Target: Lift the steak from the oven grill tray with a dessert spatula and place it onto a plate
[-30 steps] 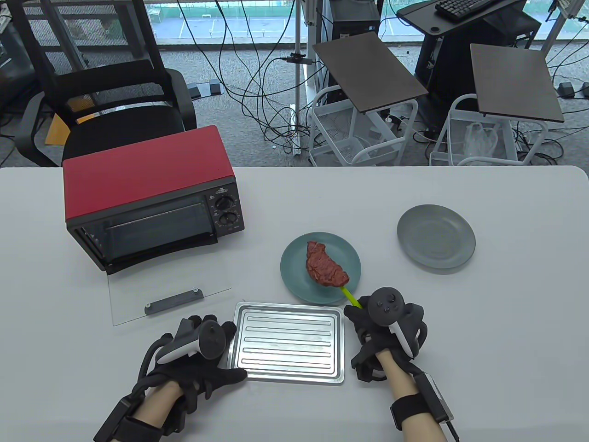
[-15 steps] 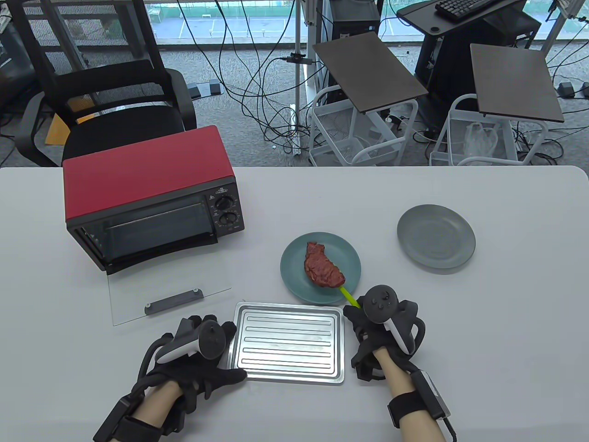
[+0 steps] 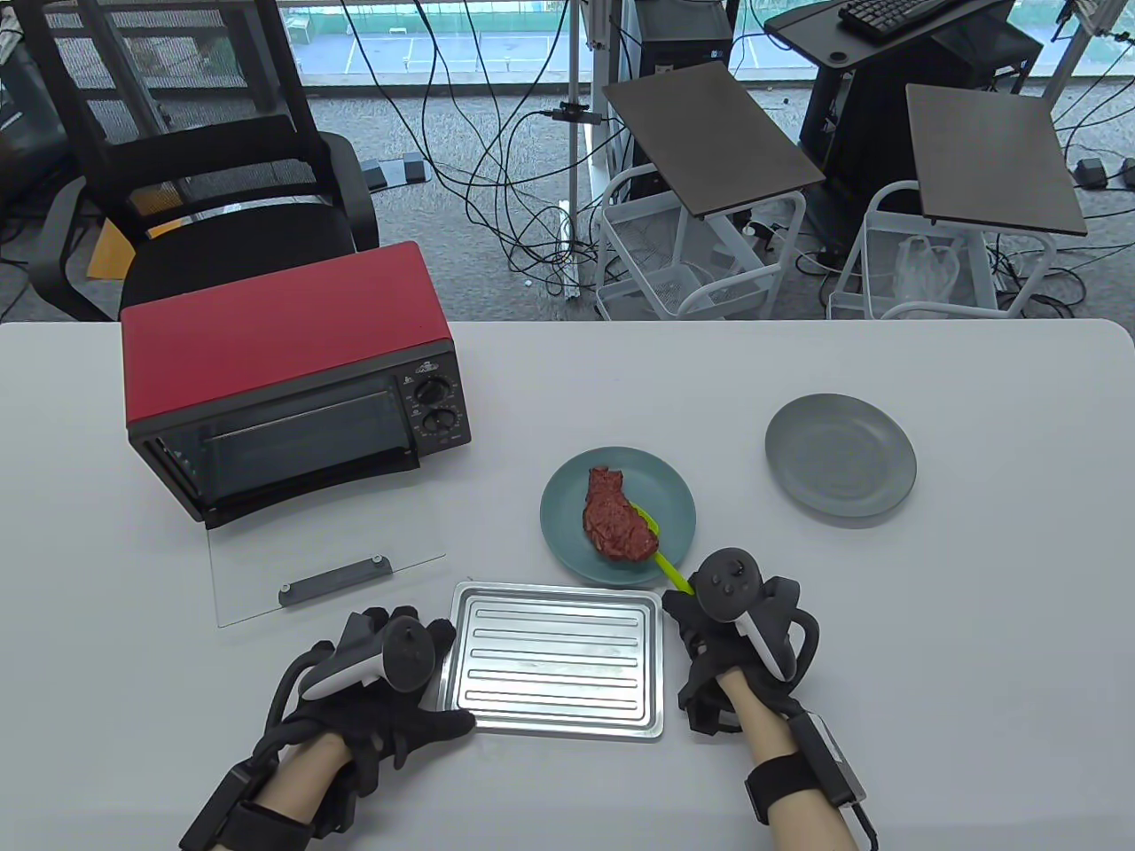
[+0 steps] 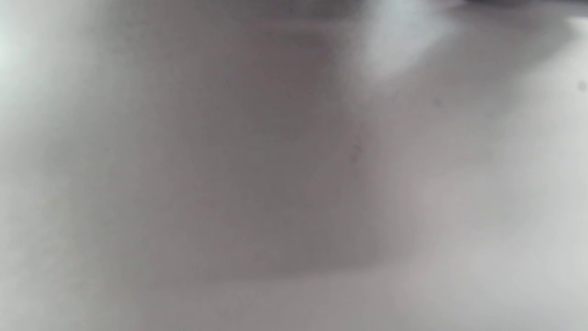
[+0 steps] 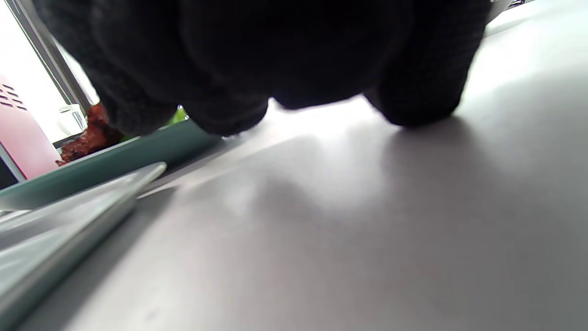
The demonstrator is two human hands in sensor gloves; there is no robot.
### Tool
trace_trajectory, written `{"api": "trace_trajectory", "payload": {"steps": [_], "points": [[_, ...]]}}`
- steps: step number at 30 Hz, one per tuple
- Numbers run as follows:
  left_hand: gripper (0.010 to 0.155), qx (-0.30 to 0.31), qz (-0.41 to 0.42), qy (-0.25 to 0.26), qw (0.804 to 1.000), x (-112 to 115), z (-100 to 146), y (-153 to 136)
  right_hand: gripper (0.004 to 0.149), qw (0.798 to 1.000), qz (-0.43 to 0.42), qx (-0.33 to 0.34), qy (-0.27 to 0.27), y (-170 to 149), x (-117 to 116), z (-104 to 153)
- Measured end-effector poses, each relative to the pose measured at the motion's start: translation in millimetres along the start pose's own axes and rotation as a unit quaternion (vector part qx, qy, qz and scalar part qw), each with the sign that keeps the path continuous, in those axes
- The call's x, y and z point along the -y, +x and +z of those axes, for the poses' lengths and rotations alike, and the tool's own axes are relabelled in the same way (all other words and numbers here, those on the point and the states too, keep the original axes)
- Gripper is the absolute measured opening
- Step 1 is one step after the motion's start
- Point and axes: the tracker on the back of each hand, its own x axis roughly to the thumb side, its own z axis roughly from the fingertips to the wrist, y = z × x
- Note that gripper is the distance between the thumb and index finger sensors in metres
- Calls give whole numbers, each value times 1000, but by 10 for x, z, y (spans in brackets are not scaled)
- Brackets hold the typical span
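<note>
The steak (image 3: 614, 525) lies on the teal plate (image 3: 567, 541), toward its middle, with plate rim showing all round it. The green spatula (image 3: 663, 560) pokes out from under the steak's right side and crosses the plate's near rim toward the right hand (image 3: 736, 634), whose curled fingers grip its handle; most of the handle is hidden by the glove and tracker. The metal tray (image 3: 557, 659) sits just in front of the teal plate, its far edge nearly touching the plate rim, its surface bare. The left hand (image 3: 381, 687) rests at the tray's left edge with loosely spread fingers touching its rim, gripping nothing. A grey plate (image 3: 840, 455) sits well apart to the right, with bare table (image 3: 975, 620) around it. The oven (image 3: 293, 381) stands at the back left, its glass door (image 3: 328, 567) lying down on the table.

The left wrist view is a grey blur. In the right wrist view dark fingers (image 5: 229, 59) fill the top, and only slivers of steak and spatula show above the teal plate's rim.
</note>
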Motion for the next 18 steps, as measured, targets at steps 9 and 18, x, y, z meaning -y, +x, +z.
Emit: {"api": "trace_trajectory", "payload": {"steps": [9,18], "points": [[102,0,0,0,1000,0,0,0,41,1000,25,-6,0,6,34,-6],[102,0,0,0,1000,0,0,0,41,995,101,11,-20,69,150,2]]}}
